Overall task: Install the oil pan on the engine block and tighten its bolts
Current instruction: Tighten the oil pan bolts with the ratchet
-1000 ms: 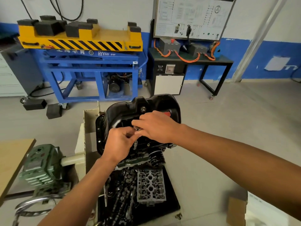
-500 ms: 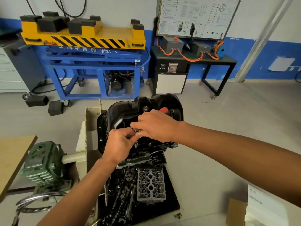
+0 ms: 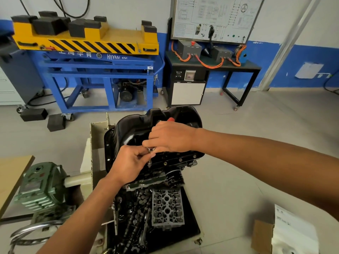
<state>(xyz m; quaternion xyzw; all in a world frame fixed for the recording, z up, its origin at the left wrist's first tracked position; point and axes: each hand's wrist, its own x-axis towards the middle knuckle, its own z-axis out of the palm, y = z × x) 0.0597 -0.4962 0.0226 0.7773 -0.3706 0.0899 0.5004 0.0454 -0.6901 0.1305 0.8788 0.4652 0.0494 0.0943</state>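
Where the two hands meet over the near flange of the oil pan (image 3: 135, 127), both are closed on one ratchet (image 3: 151, 149). The right hand (image 3: 170, 136) wraps its handle, whose red end pokes out past the knuckles. The left hand (image 3: 128, 165) pinches the head and the short extension running down to the flange. The black pan sits on the engine block (image 3: 161, 169), directly under and behind the hands, which cover the middle of its near side. Three bolts (image 3: 180, 159) show along the flange right of the tool. Below, one cylinder head (image 3: 167, 208) lies among loose parts on a black tray (image 3: 190, 215). One green gearbox (image 3: 40, 187) stands to the left.
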